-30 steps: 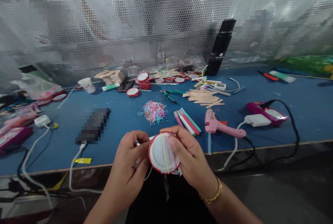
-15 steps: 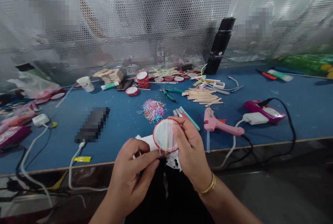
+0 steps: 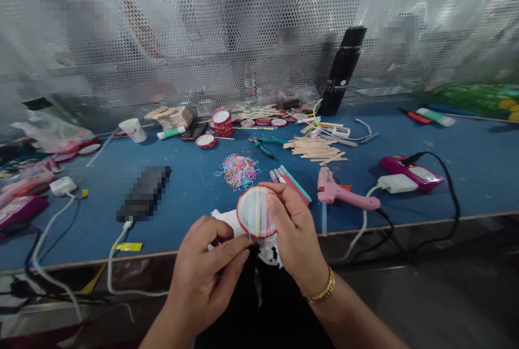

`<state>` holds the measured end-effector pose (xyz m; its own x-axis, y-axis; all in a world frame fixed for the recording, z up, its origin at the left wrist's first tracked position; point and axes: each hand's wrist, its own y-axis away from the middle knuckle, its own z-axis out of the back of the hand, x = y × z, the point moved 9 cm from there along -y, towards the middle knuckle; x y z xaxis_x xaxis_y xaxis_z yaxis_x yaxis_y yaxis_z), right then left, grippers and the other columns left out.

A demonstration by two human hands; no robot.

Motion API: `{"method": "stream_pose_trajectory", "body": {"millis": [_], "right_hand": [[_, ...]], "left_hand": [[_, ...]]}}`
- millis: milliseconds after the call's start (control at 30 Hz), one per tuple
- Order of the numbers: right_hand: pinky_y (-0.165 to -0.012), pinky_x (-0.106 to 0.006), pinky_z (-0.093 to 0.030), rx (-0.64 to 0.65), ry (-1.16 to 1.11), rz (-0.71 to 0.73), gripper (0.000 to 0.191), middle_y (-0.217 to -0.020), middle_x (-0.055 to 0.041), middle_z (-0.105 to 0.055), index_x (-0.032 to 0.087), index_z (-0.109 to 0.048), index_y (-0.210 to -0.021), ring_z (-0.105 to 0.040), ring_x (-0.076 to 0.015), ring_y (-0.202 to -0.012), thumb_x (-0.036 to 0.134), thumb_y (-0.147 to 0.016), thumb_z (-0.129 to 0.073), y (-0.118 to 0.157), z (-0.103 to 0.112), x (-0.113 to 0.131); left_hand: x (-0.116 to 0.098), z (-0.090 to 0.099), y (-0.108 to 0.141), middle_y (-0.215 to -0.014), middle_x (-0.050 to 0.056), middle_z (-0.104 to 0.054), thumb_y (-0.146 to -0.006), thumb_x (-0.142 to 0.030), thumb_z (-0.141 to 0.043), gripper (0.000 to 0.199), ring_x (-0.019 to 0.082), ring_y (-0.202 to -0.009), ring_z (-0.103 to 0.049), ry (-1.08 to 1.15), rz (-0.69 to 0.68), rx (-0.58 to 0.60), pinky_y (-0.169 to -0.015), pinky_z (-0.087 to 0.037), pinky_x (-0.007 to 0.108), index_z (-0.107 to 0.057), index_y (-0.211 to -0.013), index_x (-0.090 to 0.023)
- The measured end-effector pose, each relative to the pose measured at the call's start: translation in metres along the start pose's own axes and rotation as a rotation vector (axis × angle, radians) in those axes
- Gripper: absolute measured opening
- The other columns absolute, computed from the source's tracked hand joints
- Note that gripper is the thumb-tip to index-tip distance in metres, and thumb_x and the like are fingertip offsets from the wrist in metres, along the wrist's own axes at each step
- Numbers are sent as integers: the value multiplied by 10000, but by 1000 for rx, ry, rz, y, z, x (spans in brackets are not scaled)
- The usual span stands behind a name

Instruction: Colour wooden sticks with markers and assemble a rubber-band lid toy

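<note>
Right hand [image 3: 298, 243] holds round red-rimmed disc [image 3: 247, 211], thumb on top, fingers behind. Left hand [image 3: 205, 265] narrow, fingertips seem to pinch blue rubber band [image 3: 250, 239] at disc's near-left edge. Disc sits up and right of left hand, right against right hand's left side; both hands close to it. Bands cross its face, long way pointing away from person. Past disc, small heap of loom bands [image 3: 238, 171]. Past right hand, markers [image 3: 299, 189]; farther right, pink glue gun [image 3: 351, 197].
</note>
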<state>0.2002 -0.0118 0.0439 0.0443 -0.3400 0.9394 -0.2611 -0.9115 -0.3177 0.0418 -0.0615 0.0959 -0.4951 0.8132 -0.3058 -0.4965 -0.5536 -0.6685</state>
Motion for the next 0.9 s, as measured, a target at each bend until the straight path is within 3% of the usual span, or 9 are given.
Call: {"method": "stream_pose_trajectory", "body": {"millis": [167,333,500,600,700,767,900], "right_hand": [[-827,-349,-573,12,-37,-19,238,-1033,-52,-753,233,-705,-1114,-691,-201,-917,390,-1011,-561,0,-2,-4],[-800,-331,-579,75,-78,-41,240,-1030,-51,-764,233,-705,-1121,-700,-192,-891,398,-1017,-564,1,-7,-3],[-824,-331,-592,81,8,86,224,-1032,-55,-781,234,-711,-1105,-728,-196,-919,359,-1036,-538,5,-6,18],[-848,-336,-593,67,114,180,221,-1041,-55,-790,242,-710,-1123,-737,-200,-941,332,-1047,-524,9,-5,31],[-849,-332,-593,83,158,223,222,-1057,-50,-797,255,-707,-1153,-743,-201,-952,334,-1060,-522,11,-8,35],[-860,-329,-592,109,140,223,243,-1075,-46,-797,264,-705,-1179,-744,-199,-964,365,-1074,-510,12,-11,33],[-897,-341,-585,153,81,169,357,-1148,-56,-782,270,-690,-1236,-736,-202,-1014,471,-1108,-423,13,-17,24]], "left_hand": [[3,-1,1,-870,27,-623,-932,-49,-637,279,170,-802,-586,6,24,-6,-711,-474,325,-731,-1134,-217],[27,-5,6,-884,14,-687,-1010,-131,-595,235,155,-818,-657,240,275,-49,-701,-534,275,-787,-1039,-263],[55,7,19,-986,-15,-726,-1055,-259,-605,331,122,-821,-650,377,507,-238,-699,-541,226,-755,-1308,-409],[58,18,18,-1030,-4,-734,-1048,-322,-627,321,132,-884,-672,393,534,-322,-740,-562,225,-742,-1338,-397],[53,16,9,-1000,13,-773,-1019,-385,-667,337,144,-796,-708,426,508,-254,-678,-594,236,-738,-1346,-355],[47,10,4,-1088,41,-804,-959,-433,-743,435,185,-822,-759,421,471,-165,-662,-627,267,-711,-1383,-341],[41,1,0,-1445,112,-710,-786,-481,-906,783,328,-1182,-751,284,389,-27,-932,-657,442,-601,-1493,-337]]}}
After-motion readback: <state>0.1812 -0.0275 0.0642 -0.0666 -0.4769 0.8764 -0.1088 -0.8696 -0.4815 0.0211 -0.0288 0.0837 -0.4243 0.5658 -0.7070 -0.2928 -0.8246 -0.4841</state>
